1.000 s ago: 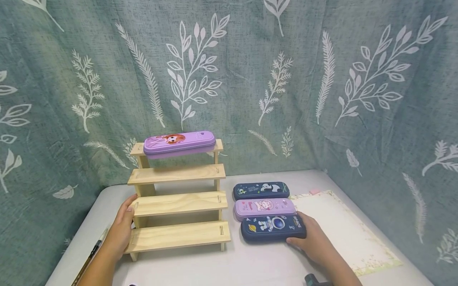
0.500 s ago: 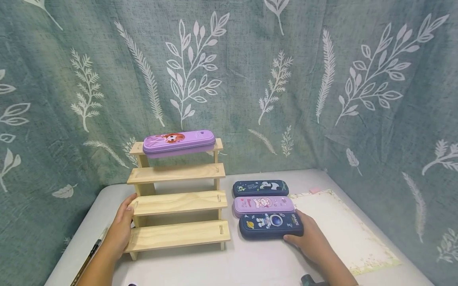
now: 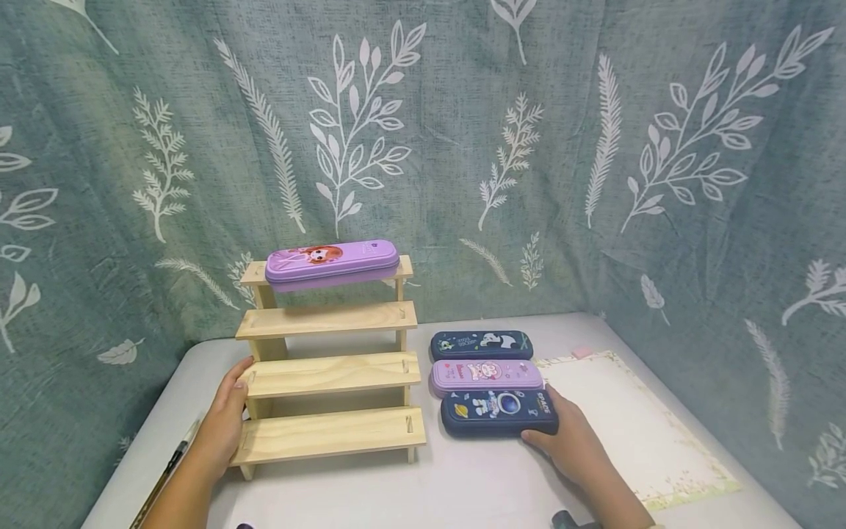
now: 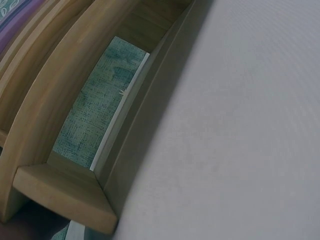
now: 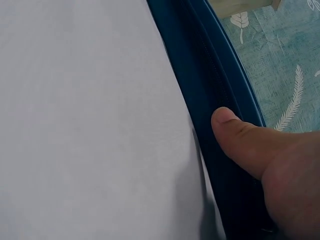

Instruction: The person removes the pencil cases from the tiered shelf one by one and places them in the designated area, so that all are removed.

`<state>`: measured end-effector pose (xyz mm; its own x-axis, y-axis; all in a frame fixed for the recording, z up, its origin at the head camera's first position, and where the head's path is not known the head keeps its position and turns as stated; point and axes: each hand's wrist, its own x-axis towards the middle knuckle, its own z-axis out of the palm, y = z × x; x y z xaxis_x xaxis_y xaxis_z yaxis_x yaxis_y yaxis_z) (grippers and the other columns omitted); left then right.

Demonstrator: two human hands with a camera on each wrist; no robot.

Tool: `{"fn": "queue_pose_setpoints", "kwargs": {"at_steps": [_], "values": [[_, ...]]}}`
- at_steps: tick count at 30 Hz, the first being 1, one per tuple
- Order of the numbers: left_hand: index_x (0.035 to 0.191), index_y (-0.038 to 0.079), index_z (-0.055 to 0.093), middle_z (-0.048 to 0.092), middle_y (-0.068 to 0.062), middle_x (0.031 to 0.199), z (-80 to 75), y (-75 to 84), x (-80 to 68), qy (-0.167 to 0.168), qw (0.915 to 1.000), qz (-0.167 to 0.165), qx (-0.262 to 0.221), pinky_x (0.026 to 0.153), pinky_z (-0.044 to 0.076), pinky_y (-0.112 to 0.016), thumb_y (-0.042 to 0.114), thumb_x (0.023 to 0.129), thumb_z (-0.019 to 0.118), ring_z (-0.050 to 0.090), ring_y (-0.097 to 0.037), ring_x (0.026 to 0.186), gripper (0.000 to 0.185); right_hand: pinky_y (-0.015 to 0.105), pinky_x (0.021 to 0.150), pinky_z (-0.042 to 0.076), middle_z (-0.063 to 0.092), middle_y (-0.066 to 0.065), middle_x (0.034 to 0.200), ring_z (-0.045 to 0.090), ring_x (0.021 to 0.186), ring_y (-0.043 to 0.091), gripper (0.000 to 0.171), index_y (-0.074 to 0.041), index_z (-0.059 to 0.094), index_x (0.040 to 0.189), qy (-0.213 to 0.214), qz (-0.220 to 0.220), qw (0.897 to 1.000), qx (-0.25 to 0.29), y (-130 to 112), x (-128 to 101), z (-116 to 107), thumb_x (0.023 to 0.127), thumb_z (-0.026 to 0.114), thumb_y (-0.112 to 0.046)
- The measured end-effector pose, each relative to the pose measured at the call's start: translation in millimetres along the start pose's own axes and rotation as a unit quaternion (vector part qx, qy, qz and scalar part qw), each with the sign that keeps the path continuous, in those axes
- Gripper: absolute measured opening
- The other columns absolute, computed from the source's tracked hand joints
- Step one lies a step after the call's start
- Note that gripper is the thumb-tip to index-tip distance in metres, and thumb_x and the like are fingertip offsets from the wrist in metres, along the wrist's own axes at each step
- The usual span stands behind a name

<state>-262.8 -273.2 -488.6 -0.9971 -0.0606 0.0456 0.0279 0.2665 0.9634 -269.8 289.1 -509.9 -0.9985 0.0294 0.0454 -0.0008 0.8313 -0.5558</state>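
A stepped wooden stand (image 3: 330, 319) with several tiers stands at left in the head view. My left hand (image 3: 225, 422) grips its left side by the lower tiers; only a dark bit of that hand shows in the left wrist view. A purple pencil case (image 3: 357, 257) with a red-haired girl lies on the top tier. On the table, my right hand (image 3: 571, 441) holds the right end of a navy astronaut pencil case (image 3: 499, 413), its thumb (image 5: 245, 135) against the zipper side. Beyond it lie a lilac rabbit pencil case (image 3: 485, 375) and a navy panda pencil case (image 3: 481, 345), in a close row.
A floral-bordered sheet (image 3: 634, 433) lies on the right of the white table, with a small pink block (image 3: 582, 353) at its far edge. A brush-like stick (image 3: 173, 461) lies at left. Leaf-patterned cloth (image 3: 436, 147) hangs behind.
My right hand has moved slightly away from me and to the left with the astronaut pencil case. The rabbit and panda cases have shifted slightly the same way. My left hand stays on the stand.
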Motion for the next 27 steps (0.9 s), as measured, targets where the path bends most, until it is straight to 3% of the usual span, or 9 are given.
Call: {"fn": "queue_pose_setpoints", "kwargs": {"at_steps": [12,19,27], "values": [[0.17,0.03,0.007,0.005,-0.019,0.176,-1.5,0.0,-1.4,0.001,1.0,0.003,0.003,0.123,0.006,-0.074,0.043,0.115,0.014,0.004,-0.048,0.16,0.057,0.067,0.122,0.024,0.03,0.035,0.163,0.027,0.151,0.055,0.115,0.001,0.017,0.165,-0.004,0.001,1.0,-0.008,-8,-2,-3,0.085,0.086,-0.042],[0.17,0.03,0.008,0.006,-0.019,0.175,-1.2,2.4,-1.6,0.002,1.0,0.002,-0.001,0.124,0.007,-0.074,0.041,0.115,0.014,0.006,-0.048,0.16,0.056,0.075,0.117,0.023,0.015,0.039,0.165,0.02,0.149,0.062,0.114,-0.004,0.017,0.166,0.001,0.004,1.0,-0.026,-24,-6,-13,0.087,0.082,-0.052],[0.17,0.029,0.008,0.006,-0.019,0.175,0.9,6.7,-4.3,0.003,1.0,0.001,0.0,0.124,0.008,-0.074,0.045,0.115,0.014,0.006,-0.049,0.16,0.058,0.075,0.118,0.024,0.019,0.034,0.167,0.021,0.151,0.058,0.101,-0.004,0.026,0.164,0.041,-0.073,0.995,-0.052,-64,1,-24,0.09,0.082,-0.043]]}}
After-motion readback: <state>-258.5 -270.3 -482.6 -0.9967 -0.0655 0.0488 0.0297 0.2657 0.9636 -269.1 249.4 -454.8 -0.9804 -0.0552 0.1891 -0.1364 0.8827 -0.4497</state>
